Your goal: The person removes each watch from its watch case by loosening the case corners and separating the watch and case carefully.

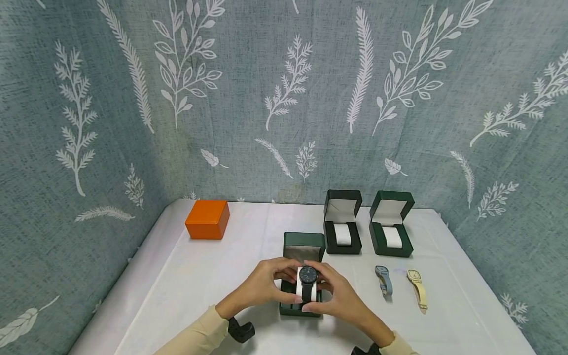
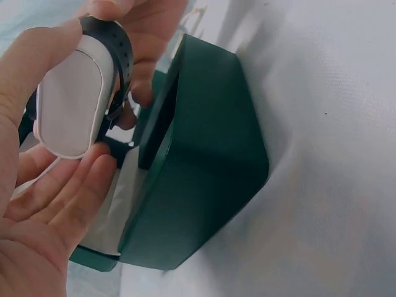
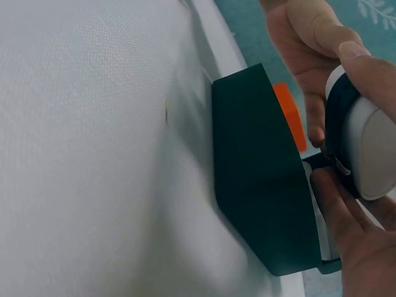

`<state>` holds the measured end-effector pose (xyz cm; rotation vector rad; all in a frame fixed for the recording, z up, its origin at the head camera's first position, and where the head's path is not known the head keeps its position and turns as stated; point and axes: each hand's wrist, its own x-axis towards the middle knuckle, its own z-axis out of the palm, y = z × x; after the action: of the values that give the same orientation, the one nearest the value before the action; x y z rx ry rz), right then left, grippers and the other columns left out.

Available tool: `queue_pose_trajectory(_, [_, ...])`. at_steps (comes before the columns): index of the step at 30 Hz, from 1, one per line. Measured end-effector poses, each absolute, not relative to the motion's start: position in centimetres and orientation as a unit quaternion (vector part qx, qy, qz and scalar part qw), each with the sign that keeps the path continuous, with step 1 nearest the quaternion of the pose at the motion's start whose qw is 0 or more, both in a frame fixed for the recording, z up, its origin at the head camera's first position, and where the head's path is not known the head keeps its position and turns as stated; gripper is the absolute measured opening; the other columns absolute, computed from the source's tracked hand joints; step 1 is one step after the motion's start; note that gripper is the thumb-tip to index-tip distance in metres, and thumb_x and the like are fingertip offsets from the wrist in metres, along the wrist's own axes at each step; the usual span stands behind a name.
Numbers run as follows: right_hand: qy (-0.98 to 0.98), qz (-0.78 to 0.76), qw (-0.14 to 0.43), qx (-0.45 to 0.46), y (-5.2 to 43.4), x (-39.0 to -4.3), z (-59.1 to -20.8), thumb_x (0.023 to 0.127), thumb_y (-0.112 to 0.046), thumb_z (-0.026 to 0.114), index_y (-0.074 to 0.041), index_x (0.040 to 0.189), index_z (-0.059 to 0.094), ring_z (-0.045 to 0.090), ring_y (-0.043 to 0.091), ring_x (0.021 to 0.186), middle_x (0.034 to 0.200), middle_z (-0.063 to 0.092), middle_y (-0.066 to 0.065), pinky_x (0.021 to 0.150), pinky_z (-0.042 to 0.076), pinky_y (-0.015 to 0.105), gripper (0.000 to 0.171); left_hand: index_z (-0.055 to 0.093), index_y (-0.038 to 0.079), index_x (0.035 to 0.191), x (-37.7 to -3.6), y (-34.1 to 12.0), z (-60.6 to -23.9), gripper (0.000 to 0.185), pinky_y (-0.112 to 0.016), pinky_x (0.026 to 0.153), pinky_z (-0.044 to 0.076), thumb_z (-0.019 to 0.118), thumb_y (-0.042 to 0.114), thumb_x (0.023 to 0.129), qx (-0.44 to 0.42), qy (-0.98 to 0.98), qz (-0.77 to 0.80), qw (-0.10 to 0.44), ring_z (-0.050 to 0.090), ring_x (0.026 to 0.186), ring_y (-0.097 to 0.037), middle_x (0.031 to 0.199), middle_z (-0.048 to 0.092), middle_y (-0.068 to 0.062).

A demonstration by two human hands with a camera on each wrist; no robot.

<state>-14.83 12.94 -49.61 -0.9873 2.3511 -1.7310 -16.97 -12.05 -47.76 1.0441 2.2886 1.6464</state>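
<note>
Both hands hold a white watch cushion with a black watch strapped round it, just above an open dark green box at the table's near middle. My left hand grips the cushion's left side; the left wrist view shows the cushion pinched between thumb and fingers, the black strap over its top. My right hand grips the right side; the right wrist view shows the cushion and strap beside the green box.
Two more open green boxes with white cushions stand further back on the white table. A blue watch and a cream watch lie at the right. A shut orange box sits at the back left.
</note>
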Motion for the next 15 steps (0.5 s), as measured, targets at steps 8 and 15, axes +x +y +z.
queue_pose_trajectory(8, [0.759,-0.566,0.018,-0.320,12.69,-14.69,-49.71,0.078,-0.017,0.092,-0.016,0.154,0.045,0.061,0.021,0.111,0.141,0.052,0.008,0.091,0.058,0.033,0.089,0.065,0.009,0.132,-17.03,-11.98,-47.95,0.061,-0.032,0.091,0.058,0.092,0.020,0.079,0.348,0.759,0.547,0.066,0.070,0.100,-0.015,0.114,0.067,0.000])
queue_pose_trajectory(15, [0.767,-0.555,0.001,-0.324,12.63,-14.79,-50.05,0.081,-0.019,0.091,-0.017,0.150,0.047,0.061,0.015,0.108,0.135,0.056,0.005,0.088,0.058,0.032,0.083,0.065,0.009,0.133,-17.02,-11.96,-48.06,0.062,-0.031,0.091,0.058,0.092,0.022,0.079,0.347,0.764,0.541,0.067,0.070,0.099,-0.015,0.113,0.067,0.000])
